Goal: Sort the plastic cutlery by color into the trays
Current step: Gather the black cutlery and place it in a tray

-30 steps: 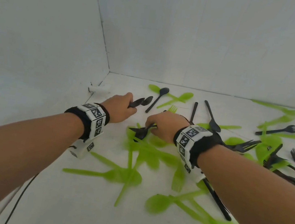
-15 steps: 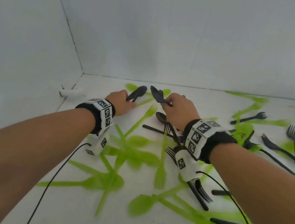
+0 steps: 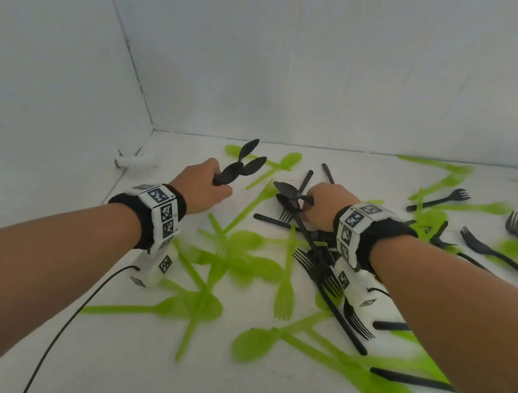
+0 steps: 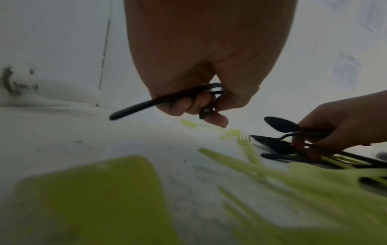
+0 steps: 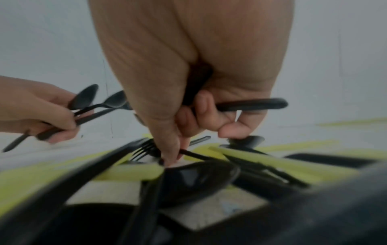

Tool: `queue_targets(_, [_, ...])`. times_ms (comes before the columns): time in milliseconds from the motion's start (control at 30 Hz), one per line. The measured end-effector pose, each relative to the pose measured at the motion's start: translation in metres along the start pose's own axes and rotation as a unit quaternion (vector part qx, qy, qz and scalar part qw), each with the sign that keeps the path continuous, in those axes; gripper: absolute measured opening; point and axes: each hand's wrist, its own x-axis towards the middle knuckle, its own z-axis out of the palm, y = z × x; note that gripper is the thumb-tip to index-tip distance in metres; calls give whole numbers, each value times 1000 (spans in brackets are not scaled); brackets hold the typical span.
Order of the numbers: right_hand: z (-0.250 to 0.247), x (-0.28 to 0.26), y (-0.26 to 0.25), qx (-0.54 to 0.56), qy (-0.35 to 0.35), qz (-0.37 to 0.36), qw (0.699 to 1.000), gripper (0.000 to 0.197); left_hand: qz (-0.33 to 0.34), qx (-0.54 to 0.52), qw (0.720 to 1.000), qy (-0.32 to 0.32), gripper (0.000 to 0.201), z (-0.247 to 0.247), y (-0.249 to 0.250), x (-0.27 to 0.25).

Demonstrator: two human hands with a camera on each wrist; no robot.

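Our left hand (image 3: pixel 200 189) gripping two black spoons (image 3: pixel 244 164) near the worktop's (image 3: pixel 134 362) far left corner, our right hand (image 3: pixel 324 205) clutching black cutlery (image 3: pixel 288 193), green pieces (image 3: pixel 242 260) scattered below

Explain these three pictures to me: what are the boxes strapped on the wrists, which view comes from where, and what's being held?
No machine here: a person's two bare hands, with cameras strapped to the wrists. The wide picture comes from a head camera; the other two look along each hand. Green cutlery and black cutlery lie mixed on the white surface. The left hand grips black spoons. The right hand holds more black spoons while reaching into the pile. No trays show.
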Motion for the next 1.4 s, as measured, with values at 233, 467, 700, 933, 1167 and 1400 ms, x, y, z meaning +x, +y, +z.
queue_targets(233, [-11, -6, -13, -32, -9, -11, 999, 33, 7, -82, 996, 24, 18, 0, 2, -27])
queue_targets(467, [-22, -27, -7, -51, -42, 12, 998, 30, 15, -84, 995, 59, 27, 9, 27, -28])
queue_targets(700, [-22, -57, 30, -45, 6, 55, 997, 27, 116, -104, 988, 2, 18, 37, 56, -29])
queue_targets(933, [-15, -92, 74, 15, 12, 107, 994, 23, 197, 57, 978, -35, 23, 66, 88, -25])
queue_targets(1167, [-16, -99, 106, 44, 80, 89, 992, 22, 194, 177, 958, -112, 25, 81, 96, -12])
queue_targets(1400, [-11, -97, 99, 45, 81, -85, 992, 9, 150, 104, 981, -61, 20, 66, 98, -15])
